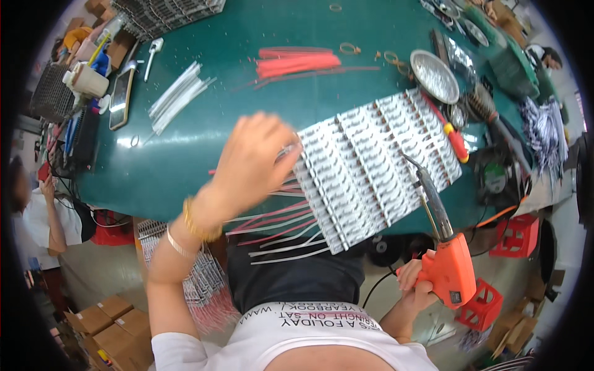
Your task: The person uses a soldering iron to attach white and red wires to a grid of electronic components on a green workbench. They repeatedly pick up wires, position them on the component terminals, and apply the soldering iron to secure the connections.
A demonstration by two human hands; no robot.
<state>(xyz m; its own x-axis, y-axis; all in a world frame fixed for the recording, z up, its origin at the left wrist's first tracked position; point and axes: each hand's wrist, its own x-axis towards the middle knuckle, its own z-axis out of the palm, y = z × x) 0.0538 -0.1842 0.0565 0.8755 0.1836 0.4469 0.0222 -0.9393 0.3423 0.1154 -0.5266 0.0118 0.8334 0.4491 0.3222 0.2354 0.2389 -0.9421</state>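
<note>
My right hand (416,282) is wrapped round the handle of an orange soldering gun (453,266). The gun's dark, bent tip (413,162) points over a white panel (371,167) with rows of small metal parts, which lies tilted at the table's near edge. At the panel's upper left corner my left hand (257,157) has its fingers curled and thumb drawn in. Something thin may be pinched there, but slight blur and the fingers hide it. Red and white wires (284,226) stick out from the panel's left edge, below my left hand.
On the green table (204,157) lie bundles of red wires (297,63) and white wires (179,99). A phone (122,99) is at left. Right of the panel are a metal dish (435,76), a red-yellow screwdriver (455,139) and a brush (482,105). Red stools (515,237) stand below. Other people sit nearby.
</note>
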